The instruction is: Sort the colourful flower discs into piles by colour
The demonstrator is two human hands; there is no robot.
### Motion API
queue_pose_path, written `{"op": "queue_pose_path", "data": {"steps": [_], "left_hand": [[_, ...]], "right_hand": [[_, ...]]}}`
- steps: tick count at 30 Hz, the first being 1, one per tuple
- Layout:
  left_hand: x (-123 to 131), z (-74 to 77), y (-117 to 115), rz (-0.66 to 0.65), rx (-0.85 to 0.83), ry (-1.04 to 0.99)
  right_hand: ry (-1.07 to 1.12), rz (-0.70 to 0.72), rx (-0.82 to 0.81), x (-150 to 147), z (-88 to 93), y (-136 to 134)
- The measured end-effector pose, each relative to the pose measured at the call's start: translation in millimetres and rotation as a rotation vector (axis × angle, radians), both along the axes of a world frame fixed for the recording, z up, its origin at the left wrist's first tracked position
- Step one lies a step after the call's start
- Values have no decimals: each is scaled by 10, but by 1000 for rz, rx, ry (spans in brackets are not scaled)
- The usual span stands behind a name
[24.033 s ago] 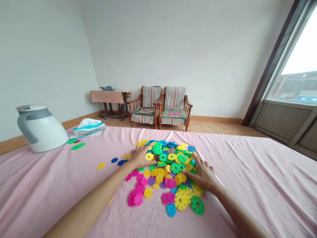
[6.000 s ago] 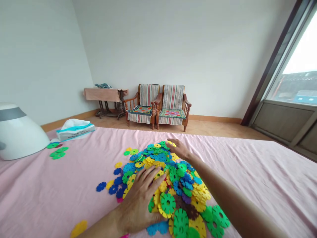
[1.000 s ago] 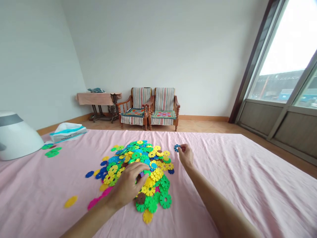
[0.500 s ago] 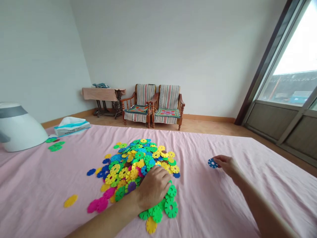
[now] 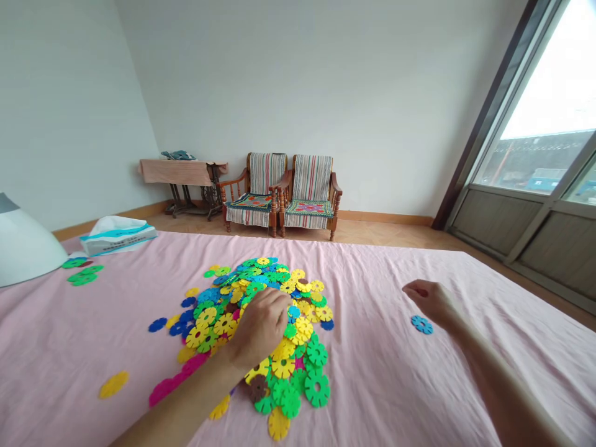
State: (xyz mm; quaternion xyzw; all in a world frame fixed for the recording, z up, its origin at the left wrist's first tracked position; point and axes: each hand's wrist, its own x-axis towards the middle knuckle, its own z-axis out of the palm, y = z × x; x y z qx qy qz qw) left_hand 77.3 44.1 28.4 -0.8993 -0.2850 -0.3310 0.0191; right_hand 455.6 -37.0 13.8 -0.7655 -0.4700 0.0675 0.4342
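Note:
A heap of notched plastic discs (image 5: 205,316) in yellow, green, blue, pink and brown lies in the middle of the cloth. Over it is my left hand (image 5: 263,323), palm down with curled fingers. Its fingertips are hidden among the discs, so what they hold cannot be made out. Off to the right, my right hand (image 5: 426,295) hovers above the cloth, thumb and fingers closed together with no disc visible in them. A single blue disc (image 5: 421,325) lies flat on the cloth just below that hand, apart from it.
Pink cloth (image 5: 372,385) covers the table. A tissue box (image 5: 121,238) and a white rounded appliance (image 5: 28,248) stand at the left, near several green discs (image 5: 84,275). One yellow disc (image 5: 113,385) lies alone. Two wooden armchairs (image 5: 307,208) are by the wall.
My right hand has let go of the blue disc, which now lies on the cloth. My left hand has shifted up and left over the heap, uncovering yellow and brown discs.

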Motion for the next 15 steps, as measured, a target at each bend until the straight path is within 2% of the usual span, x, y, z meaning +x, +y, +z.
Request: {"op": "queue_pose_path", "data": {"steps": [1, 4, 9, 12, 15], "left_hand": [[-41, 9, 65, 42, -9, -22], [-143, -2, 231, 129, -36, -53], [-212, -83, 356, 161, -61, -34], [-234, -125, 393, 170, -56, -44], [-261, -157, 434, 183, -55, -44]], "right_hand": [[-17, 84, 80, -178, 23, 52], [-25, 282, 118, -837, 58, 210], [-90, 557, 137, -1869, 75, 465], [-148, 568, 101, -2217, 67, 637], [-147, 521, 30, -2393, 30, 792]]}}
